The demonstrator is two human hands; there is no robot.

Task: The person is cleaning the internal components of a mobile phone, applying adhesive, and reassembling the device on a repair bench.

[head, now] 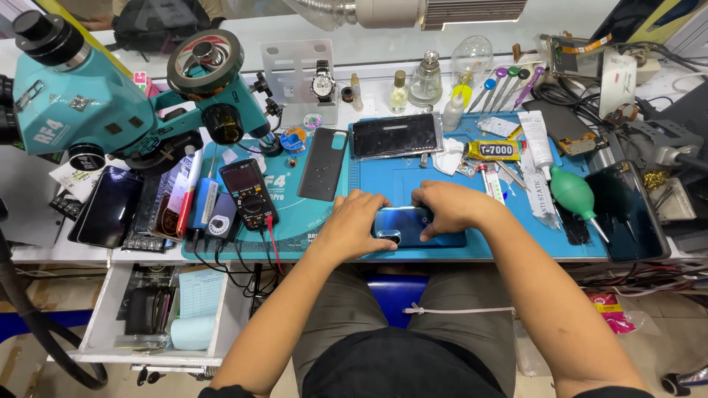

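Both hands press down on a blue smartphone that lies back side up on the blue work mat, near the front edge of the counter. The left hand covers the left end of the phone, its fingers bent and its thumb resting beside the camera lens. The right hand lies on the upper right part of the phone, the fingers curled and pushing on the back cover; neither hand lifts the phone. Just behind the hands lies a dark back cover, and beside it a second phone with black screen. To the right of this there is a yellow glue tube, and further right a green air blower next to a dark glass panel. To the left of the hands stands a black multimeter with red and black leads. Above it rises a teal microscope. Under the counter, on the left, a white drawer is open.
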